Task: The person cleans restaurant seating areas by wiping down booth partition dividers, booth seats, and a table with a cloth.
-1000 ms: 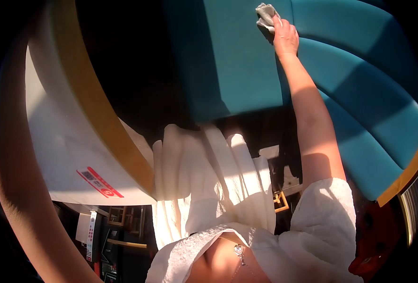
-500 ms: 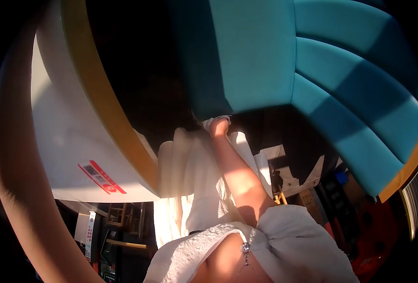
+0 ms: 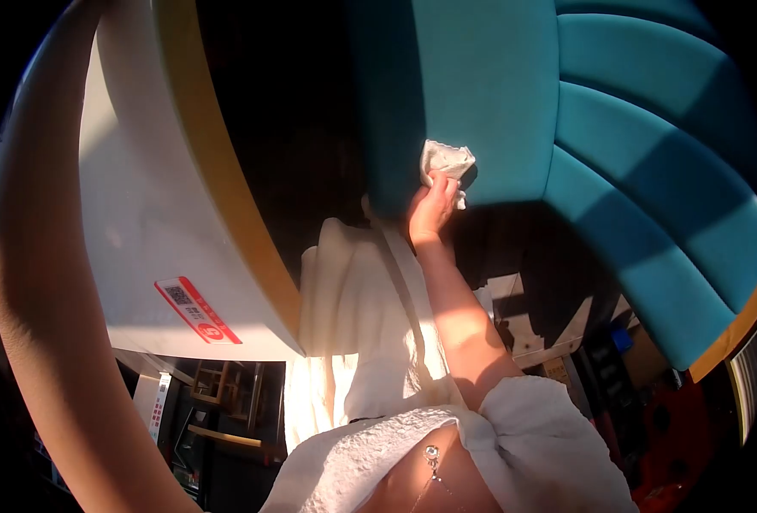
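Observation:
My right hand is closed on a white cloth, its fingers bunching the lower part while the upper part fans out. Hand and cloth are over the near end of a teal bench seat. The cloth seems to lie against the seat, and a small shadow falls to its right. On the left, my left arm stretches up past the white table; the left hand itself is outside the picture.
A white table with a wooden edge and a red-and-white sticker stands at left. The bench's padded teal backrest curves along the right. A wooden chair is at lower left, and pale floor tiles show below the seat.
My right hand has moved up from the seat's near edge onto the seat, with the cloth. More of the cloth shows now. The view has shifted slightly.

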Motion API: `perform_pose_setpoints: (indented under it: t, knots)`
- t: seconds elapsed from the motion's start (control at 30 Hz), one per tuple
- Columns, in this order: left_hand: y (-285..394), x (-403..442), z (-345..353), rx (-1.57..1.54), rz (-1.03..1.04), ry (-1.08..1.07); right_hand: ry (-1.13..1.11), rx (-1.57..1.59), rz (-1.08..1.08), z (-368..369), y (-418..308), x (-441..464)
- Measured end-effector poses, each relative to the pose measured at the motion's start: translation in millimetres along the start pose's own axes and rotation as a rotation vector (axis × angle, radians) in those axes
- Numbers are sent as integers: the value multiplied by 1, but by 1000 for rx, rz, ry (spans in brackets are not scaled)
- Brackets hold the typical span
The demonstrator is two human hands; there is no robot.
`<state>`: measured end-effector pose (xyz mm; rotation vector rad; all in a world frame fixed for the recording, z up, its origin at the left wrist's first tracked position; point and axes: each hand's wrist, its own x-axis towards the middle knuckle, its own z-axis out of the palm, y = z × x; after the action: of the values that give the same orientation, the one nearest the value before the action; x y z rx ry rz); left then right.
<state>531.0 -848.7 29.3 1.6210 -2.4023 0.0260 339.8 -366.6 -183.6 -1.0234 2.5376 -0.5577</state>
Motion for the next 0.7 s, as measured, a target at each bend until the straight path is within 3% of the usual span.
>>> perform_pose_setpoints:
  t: [0.07,0.13,0.2,0.27,0.33,0.37,0.43,0.47,0.5,0.53,0.6,0.63,0.7]
  knots:
    - [2,-1,1,-14,-15,10,-291,2,-108,16,-33,-44]
    - [3,-2,2,-44,-39,27,-262,29,-133,16,-33,-37]
    - [2,-1,5,-188,-114,65,-487,159,-142,-10,-30,-19]
    - [-1,-2,3,-396,-210,154,-288,58,-120,-34,-24,14]
    - [-9,-2,1,172,-175,136,-121,40,59,-56,-20,51]
    - [-12,-3,3,155,-176,162,2,52,75,-48,-19,54]
    - [-7,-3,3,148,-189,153,-346,15,-71,-27,-39,23]
    - [-4,-3,0,161,-208,128,-447,114,-235,-11,-47,0]
    - [-4,-3,-1,179,-210,111,-736,95,-468,3,-56,-14]
    - [0,-5,-3,161,-217,109,-947,132,-452,14,-62,-37]
    - [2,-5,-5,172,-234,84,-1052,203,-249,13,-96,-40]
    - [2,-6,-5,168,-243,78,-1043,202,-264,6,-109,-25]
    - [7,-8,-9,181,-258,61,-820,353,-134,-13,-129,17]
